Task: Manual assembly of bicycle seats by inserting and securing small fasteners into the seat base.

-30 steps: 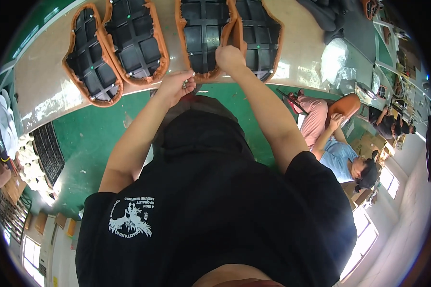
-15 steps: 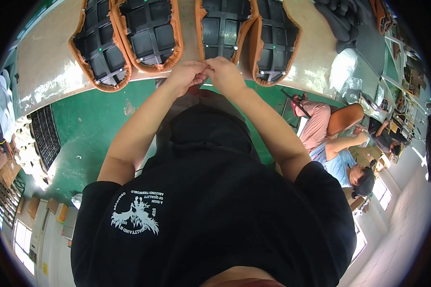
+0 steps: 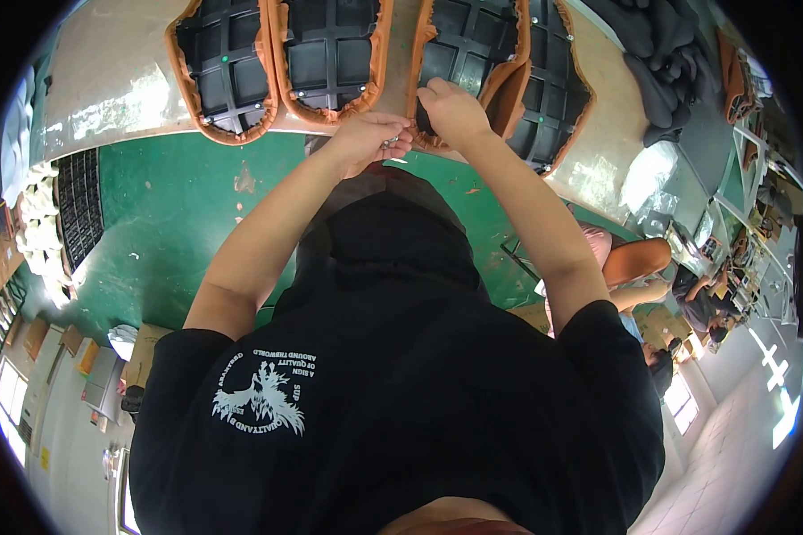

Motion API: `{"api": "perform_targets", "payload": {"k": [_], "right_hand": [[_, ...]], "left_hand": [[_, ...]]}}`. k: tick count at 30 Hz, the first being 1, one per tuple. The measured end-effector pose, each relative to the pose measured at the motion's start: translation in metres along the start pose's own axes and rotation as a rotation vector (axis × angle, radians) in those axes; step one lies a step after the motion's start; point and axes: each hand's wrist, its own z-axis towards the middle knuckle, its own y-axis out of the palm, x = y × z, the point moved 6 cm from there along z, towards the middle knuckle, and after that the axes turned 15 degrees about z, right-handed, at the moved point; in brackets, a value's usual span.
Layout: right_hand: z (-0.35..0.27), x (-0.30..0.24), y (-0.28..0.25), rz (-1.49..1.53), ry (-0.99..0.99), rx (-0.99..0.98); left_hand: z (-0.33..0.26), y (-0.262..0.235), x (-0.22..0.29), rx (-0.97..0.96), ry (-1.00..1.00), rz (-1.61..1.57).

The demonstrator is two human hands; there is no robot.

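Observation:
Several chair-shell panels with black ribbed plastic backs and orange-brown upholstery edges lie along the bench's near side. My right hand [image 3: 455,114] is over the near left part of the third panel [image 3: 469,53], fingertips pinched together at its rim; what they hold, if anything, is too small to name. Just left of it, my left hand [image 3: 366,143] hovers at the bench edge, palm partly up. Its fingers are curled around small shiny metal pieces [image 3: 390,142]. The second panel [image 3: 332,55] lies beyond my left hand, with the first panel [image 3: 227,67] beside it.
The fourth panel [image 3: 549,85] leans against the third. Dark grey padded pieces [image 3: 656,53] are heaped at the bench's far right, near clear plastic wrap [image 3: 649,174]. A co-worker sits to the right with a brown panel [image 3: 638,261]. A black grid mat [image 3: 80,205] lies left on the green floor.
My hands were together at the bench edge; now the right has moved apart and forward onto the third panel. The left stays low with the metal pieces. The view has shifted.

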Motion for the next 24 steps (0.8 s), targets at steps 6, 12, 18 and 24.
{"api": "perform_targets", "payload": {"k": [6, 12, 18, 24], "right_hand": [[0.007, -0.003, -0.004, -0.117, -0.106, -0.150], [0.015, -0.015, 0.000, -0.196, -0.155, -0.245], [0.013, -0.008, -0.008, -0.169, -0.240, -0.320], [0.018, 0.000, -0.005, -0.115, -0.120, -0.295]], "left_hand": [[-0.005, -0.009, 0.011, 0.062, -0.039, 0.016], [-0.012, -0.013, 0.043, 0.066, -0.016, 0.016], [-0.007, -0.027, 0.074, 0.051, -0.005, 0.094], [0.005, -0.030, 0.101, 0.009, 0.002, 0.067]]}}
